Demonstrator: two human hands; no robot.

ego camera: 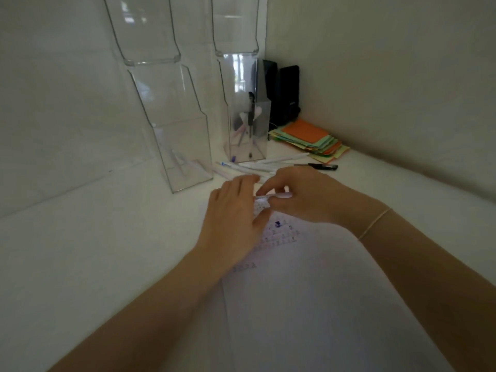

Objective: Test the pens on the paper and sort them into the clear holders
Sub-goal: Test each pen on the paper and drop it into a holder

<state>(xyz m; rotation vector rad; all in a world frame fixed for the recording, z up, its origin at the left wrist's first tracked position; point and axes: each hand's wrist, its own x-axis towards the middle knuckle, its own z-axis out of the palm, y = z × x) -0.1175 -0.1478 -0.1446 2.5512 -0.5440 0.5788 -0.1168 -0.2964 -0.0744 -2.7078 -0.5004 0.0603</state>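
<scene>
Surface: white desk [94, 251] in a corner between pale walls, paper [308, 304] at lower centre.
Holders: we see two clear holders, left holder [185, 154], right holder [248, 130] with pens.
Right hand [303, 200]: pinches a white pen [273, 196] at frame centre.
Left hand [233, 218]: fingers touch that pen; we cannot tell the grip.
Loose pens [268, 165]: behind the hands.
</scene>
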